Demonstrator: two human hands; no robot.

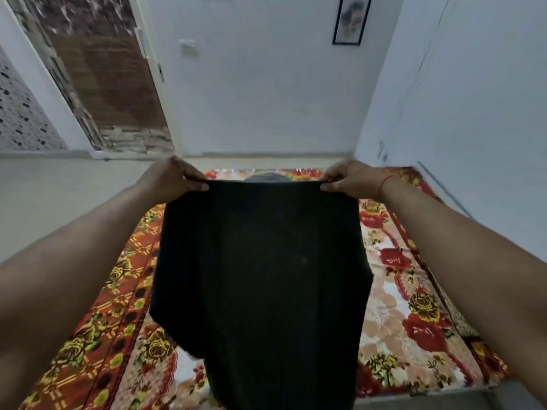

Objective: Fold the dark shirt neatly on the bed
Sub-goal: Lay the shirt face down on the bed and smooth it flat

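Dark shirt (260, 279) held up in the air above the bed (399, 306), hanging in front of the floral bedsheet (124, 335). The left hand (173, 180) pinched the upper left corner of the cloth, fingers curled over its top edge; the right hand (349, 180) pinched the upper right corner likewise. The top edge was stretched taut between both hands. A grey object (268, 176), partly hidden, lay on the bed beyond the shirt. A framed picture (351, 19) hung on the far wall.

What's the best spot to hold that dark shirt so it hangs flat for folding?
The two ends of its top edge, each hand coming from its own side. The left hand and right hand pinch the shirt there: the edge is taut, and the cloth hangs flat over the bed.
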